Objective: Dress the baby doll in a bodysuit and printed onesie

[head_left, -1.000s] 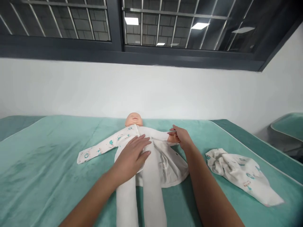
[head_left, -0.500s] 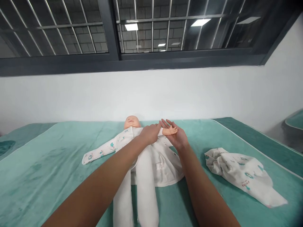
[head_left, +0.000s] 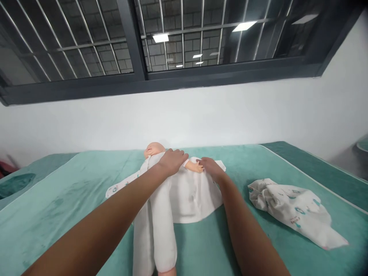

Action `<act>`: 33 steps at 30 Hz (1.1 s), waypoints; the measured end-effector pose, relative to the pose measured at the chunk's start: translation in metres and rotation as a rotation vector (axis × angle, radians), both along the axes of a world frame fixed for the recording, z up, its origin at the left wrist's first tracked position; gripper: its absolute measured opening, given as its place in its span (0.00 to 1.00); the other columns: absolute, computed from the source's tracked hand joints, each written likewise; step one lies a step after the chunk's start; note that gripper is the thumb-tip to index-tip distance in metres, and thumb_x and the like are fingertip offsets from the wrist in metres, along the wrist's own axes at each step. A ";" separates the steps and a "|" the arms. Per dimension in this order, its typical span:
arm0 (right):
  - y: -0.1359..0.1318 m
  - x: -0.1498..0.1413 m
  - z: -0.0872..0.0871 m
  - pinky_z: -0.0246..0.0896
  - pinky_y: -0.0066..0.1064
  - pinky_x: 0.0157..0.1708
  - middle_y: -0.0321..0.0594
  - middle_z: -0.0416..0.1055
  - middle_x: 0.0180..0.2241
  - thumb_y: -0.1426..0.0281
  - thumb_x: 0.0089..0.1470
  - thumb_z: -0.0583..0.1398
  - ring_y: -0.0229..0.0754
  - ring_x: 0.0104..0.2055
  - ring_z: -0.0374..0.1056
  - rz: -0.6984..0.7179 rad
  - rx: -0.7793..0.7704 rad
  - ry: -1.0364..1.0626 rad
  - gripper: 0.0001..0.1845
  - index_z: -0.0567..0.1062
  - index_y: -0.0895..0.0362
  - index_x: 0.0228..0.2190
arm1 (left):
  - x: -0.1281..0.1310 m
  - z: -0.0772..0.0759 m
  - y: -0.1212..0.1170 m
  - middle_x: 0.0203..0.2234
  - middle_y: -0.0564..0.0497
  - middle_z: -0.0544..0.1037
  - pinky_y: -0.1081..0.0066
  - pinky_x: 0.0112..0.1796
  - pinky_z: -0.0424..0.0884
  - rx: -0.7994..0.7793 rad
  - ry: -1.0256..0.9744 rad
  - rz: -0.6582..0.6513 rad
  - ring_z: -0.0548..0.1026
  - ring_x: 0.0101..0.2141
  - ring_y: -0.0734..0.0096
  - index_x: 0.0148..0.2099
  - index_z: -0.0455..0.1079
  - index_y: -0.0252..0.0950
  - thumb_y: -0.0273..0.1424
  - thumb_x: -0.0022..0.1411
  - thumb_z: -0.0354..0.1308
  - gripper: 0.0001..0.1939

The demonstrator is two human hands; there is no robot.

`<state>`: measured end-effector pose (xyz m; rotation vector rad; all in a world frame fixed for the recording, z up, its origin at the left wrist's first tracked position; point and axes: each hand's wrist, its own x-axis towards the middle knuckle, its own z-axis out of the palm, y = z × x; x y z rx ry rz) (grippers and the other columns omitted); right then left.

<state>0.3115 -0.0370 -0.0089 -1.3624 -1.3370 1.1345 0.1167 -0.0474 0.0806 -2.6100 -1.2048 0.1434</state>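
A baby doll (head_left: 154,148) lies tilted toward its side, its head turned to the left, in white clothes with long legs. Over its upper arm and shoulder is my left hand (head_left: 173,161), its fingers closed around the sleeve. The doll's bare hand (head_left: 194,166) sticks out below. My right hand (head_left: 212,168) is beside that hand, fingers bent down at the white baby shirt (head_left: 189,207), which lies spread out behind the doll; its fingertips are partly hidden. A printed sleeve (head_left: 122,186) reaches out on the left, partly covered by my left forearm.
A crumpled printed baby garment (head_left: 296,211) lies to the right on the green bed cover (head_left: 57,207). Behind the bed rises a white wall (head_left: 184,119) with a dark-framed, barred window (head_left: 178,78) above it.
The doll has rolled toward the left and its face has turned that way. My left hand moved from its belly to its arm. My right hand turned from palm-up under the doll's hand to palm-down.
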 end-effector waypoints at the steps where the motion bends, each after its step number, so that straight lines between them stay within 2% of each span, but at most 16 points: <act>1: -0.001 0.003 0.004 0.62 0.35 0.33 0.42 0.74 0.29 0.54 0.45 0.60 0.46 0.34 0.69 0.004 0.007 0.062 0.17 0.71 0.56 0.25 | 0.001 -0.002 0.001 0.41 0.46 0.73 0.62 0.42 0.64 0.002 0.013 0.010 0.71 0.43 0.60 0.43 0.64 0.37 0.16 0.53 0.54 0.16; 3: -0.004 0.008 0.012 0.64 0.36 0.33 0.43 0.74 0.29 0.50 0.48 0.58 0.46 0.32 0.69 0.029 0.017 0.187 0.21 0.71 0.56 0.28 | 0.006 -0.007 0.001 0.41 0.44 0.74 0.60 0.44 0.63 0.013 0.021 0.048 0.71 0.44 0.57 0.43 0.66 0.36 0.18 0.53 0.56 0.15; 6: -0.007 0.004 0.023 0.65 0.36 0.34 0.42 0.73 0.26 0.48 0.46 0.59 0.46 0.31 0.70 0.094 0.007 0.368 0.23 0.70 0.56 0.27 | 0.017 -0.019 0.002 0.43 0.39 0.72 0.57 0.46 0.62 0.043 -0.025 0.137 0.70 0.46 0.53 0.46 0.66 0.33 0.18 0.56 0.54 0.15; 10: -0.013 -0.013 0.038 0.62 0.32 0.29 0.35 0.69 0.21 0.52 0.44 0.64 0.40 0.26 0.66 0.121 0.005 0.626 0.20 0.68 0.56 0.25 | 0.034 -0.037 0.006 0.49 0.35 0.69 0.55 0.47 0.63 0.042 -0.174 0.233 0.70 0.47 0.52 0.51 0.63 0.31 0.20 0.57 0.53 0.19; 13: -0.020 -0.028 0.049 0.59 0.28 0.26 0.30 0.66 0.21 0.58 0.43 0.67 0.36 0.23 0.62 0.072 0.079 0.635 0.18 0.68 0.56 0.26 | 0.041 -0.044 0.013 0.48 0.35 0.70 0.58 0.45 0.66 -0.023 -0.327 0.254 0.73 0.45 0.54 0.52 0.62 0.30 0.25 0.55 0.57 0.21; 15: -0.026 -0.037 0.054 0.60 0.28 0.29 0.32 0.69 0.24 0.60 0.43 0.67 0.36 0.26 0.65 0.108 0.111 0.583 0.16 0.71 0.56 0.30 | 0.039 -0.041 0.019 0.43 0.41 0.74 0.64 0.42 0.69 -0.099 -0.431 0.208 0.75 0.41 0.60 0.49 0.65 0.32 0.27 0.55 0.57 0.18; 18: -0.034 -0.049 0.058 0.63 0.31 0.36 0.37 0.74 0.33 0.60 0.47 0.65 0.41 0.36 0.69 0.227 0.155 0.472 0.16 0.73 0.56 0.36 | 0.020 -0.026 0.028 0.37 0.49 0.78 0.72 0.38 0.70 -0.172 -0.578 0.111 0.75 0.37 0.68 0.44 0.68 0.35 0.25 0.57 0.50 0.12; 21: -0.040 -0.061 0.060 0.62 0.32 0.41 0.38 0.73 0.41 0.63 0.49 0.62 0.42 0.42 0.69 0.299 0.228 0.280 0.15 0.72 0.55 0.40 | -0.010 -0.008 0.033 0.34 0.51 0.78 0.72 0.37 0.70 -0.150 -0.695 0.107 0.75 0.35 0.70 0.40 0.69 0.34 0.23 0.54 0.47 0.12; 24: -0.048 -0.075 0.062 0.61 0.31 0.39 0.36 0.72 0.42 0.69 0.50 0.59 0.42 0.41 0.67 0.368 0.303 0.021 0.14 0.72 0.54 0.41 | -0.041 0.000 0.032 0.33 0.50 0.77 0.69 0.38 0.70 -0.078 -0.771 0.156 0.73 0.35 0.69 0.35 0.69 0.35 0.22 0.51 0.46 0.12; 29: -0.071 -0.092 0.071 0.57 0.30 0.34 0.35 0.73 0.37 0.75 0.50 0.54 0.40 0.36 0.66 0.516 0.416 -0.315 0.14 0.74 0.53 0.38 | -0.075 -0.012 0.017 0.33 0.50 0.75 0.64 0.40 0.68 -0.009 -0.802 0.244 0.71 0.38 0.63 0.30 0.68 0.38 0.24 0.53 0.48 0.08; 33: -0.084 -0.094 0.079 0.57 0.31 0.30 0.35 0.75 0.35 0.69 0.53 0.57 0.41 0.34 0.67 0.655 0.426 -0.406 0.10 0.76 0.52 0.37 | -0.082 -0.025 0.007 0.36 0.49 0.75 0.67 0.38 0.68 -0.008 -0.857 0.349 0.72 0.37 0.66 0.35 0.69 0.38 0.27 0.60 0.45 0.10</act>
